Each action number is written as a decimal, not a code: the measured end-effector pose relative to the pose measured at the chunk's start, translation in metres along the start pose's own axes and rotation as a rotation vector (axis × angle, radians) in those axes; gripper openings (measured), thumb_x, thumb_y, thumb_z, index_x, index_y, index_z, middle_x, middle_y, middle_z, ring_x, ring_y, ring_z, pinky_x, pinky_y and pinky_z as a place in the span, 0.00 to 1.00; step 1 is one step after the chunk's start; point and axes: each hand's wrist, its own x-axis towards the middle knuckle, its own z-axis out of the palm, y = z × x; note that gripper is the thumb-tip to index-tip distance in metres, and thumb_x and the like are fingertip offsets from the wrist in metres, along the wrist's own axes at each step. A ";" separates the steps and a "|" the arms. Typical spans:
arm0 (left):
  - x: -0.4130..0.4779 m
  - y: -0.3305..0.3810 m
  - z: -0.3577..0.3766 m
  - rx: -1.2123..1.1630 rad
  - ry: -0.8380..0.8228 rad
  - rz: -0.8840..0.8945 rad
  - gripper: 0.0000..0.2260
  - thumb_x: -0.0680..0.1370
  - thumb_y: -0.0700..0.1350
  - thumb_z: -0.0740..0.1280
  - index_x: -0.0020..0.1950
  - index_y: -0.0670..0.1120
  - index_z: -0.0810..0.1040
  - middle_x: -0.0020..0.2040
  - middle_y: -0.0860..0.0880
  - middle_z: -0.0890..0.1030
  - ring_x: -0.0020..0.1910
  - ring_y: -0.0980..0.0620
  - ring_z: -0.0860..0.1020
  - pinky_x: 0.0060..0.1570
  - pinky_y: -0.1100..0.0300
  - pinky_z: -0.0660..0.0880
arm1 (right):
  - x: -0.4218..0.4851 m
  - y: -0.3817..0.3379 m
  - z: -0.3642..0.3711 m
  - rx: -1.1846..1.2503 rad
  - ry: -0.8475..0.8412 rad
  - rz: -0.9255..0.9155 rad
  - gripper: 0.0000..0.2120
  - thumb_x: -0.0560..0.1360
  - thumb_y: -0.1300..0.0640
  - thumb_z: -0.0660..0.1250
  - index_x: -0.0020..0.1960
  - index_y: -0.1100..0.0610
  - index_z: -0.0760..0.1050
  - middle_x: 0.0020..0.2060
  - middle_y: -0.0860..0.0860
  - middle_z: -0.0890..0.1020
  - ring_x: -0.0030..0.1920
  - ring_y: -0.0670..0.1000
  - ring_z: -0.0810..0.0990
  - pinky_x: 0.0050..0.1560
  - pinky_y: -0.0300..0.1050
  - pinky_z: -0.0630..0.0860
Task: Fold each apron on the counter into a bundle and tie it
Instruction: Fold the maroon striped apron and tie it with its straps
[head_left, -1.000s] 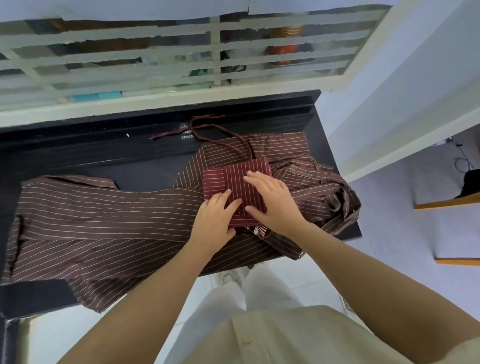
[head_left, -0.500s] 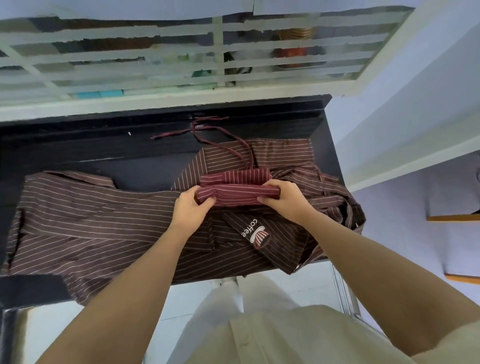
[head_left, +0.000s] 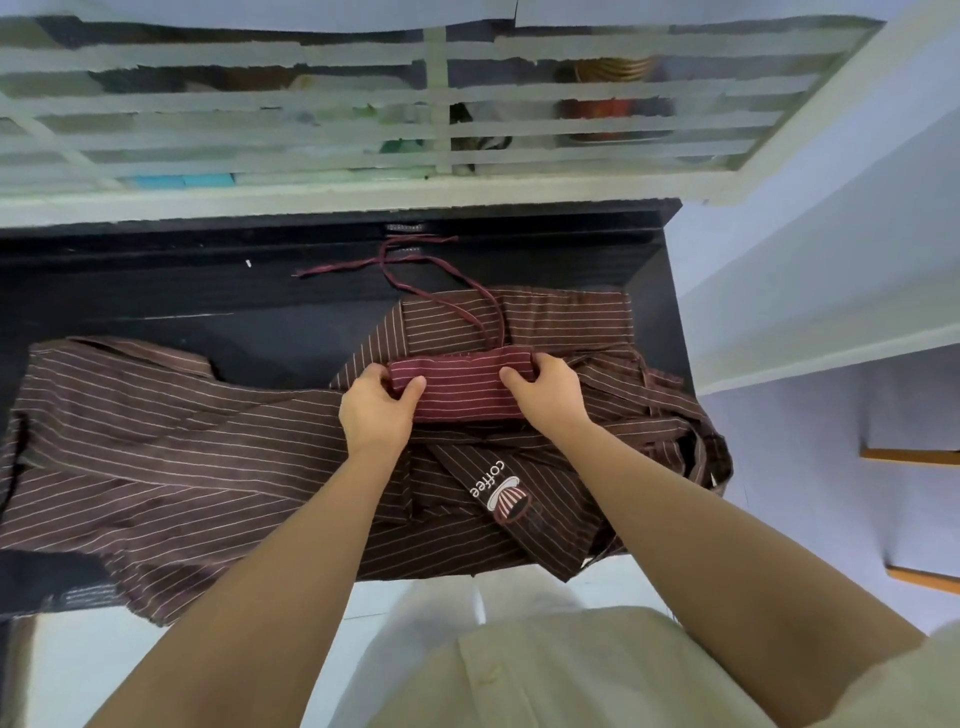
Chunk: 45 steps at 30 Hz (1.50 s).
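A red striped apron (head_left: 460, 387), folded into a narrow flat bundle, lies on top of brown striped aprons (head_left: 171, 452) spread over the black counter (head_left: 208, 291). My left hand (head_left: 376, 410) grips the bundle's left end, thumb on top. My right hand (head_left: 545, 397) grips its right end, fingers curled round the edge. The bundle's red ties (head_left: 415, 270) trail away across the counter toward the back wall. One brown apron shows a "coffee" logo (head_left: 501, 493) near the counter's front edge.
A white louvred window frame (head_left: 436, 109) stands behind the counter. White wall panels (head_left: 810, 249) close in on the right. The brown aprons hang over the counter's front and right edges. Pale floor (head_left: 67, 670) lies below.
The flat red square was folded over into a narrow bundle. Both hands went from pressing flat on it to gripping its two ends.
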 end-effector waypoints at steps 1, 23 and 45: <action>-0.001 0.001 0.001 0.010 0.023 0.013 0.17 0.76 0.51 0.71 0.60 0.43 0.75 0.55 0.44 0.82 0.54 0.45 0.80 0.58 0.52 0.77 | -0.002 0.000 0.003 0.007 0.022 0.003 0.15 0.78 0.50 0.66 0.60 0.58 0.77 0.52 0.50 0.81 0.54 0.50 0.80 0.57 0.46 0.77; 0.010 0.051 -0.005 0.524 -0.424 0.574 0.17 0.74 0.50 0.72 0.59 0.49 0.73 0.47 0.52 0.79 0.51 0.48 0.79 0.51 0.53 0.74 | -0.014 0.011 -0.027 0.161 -0.172 -0.156 0.15 0.73 0.62 0.72 0.52 0.50 0.70 0.51 0.49 0.78 0.51 0.49 0.79 0.55 0.47 0.79; -0.046 0.029 -0.035 0.509 0.063 0.847 0.29 0.67 0.60 0.75 0.62 0.47 0.75 0.62 0.47 0.71 0.64 0.47 0.67 0.65 0.52 0.63 | -0.061 0.008 -0.044 0.269 -0.194 -0.359 0.16 0.72 0.71 0.70 0.43 0.54 0.67 0.48 0.59 0.81 0.49 0.54 0.81 0.53 0.51 0.81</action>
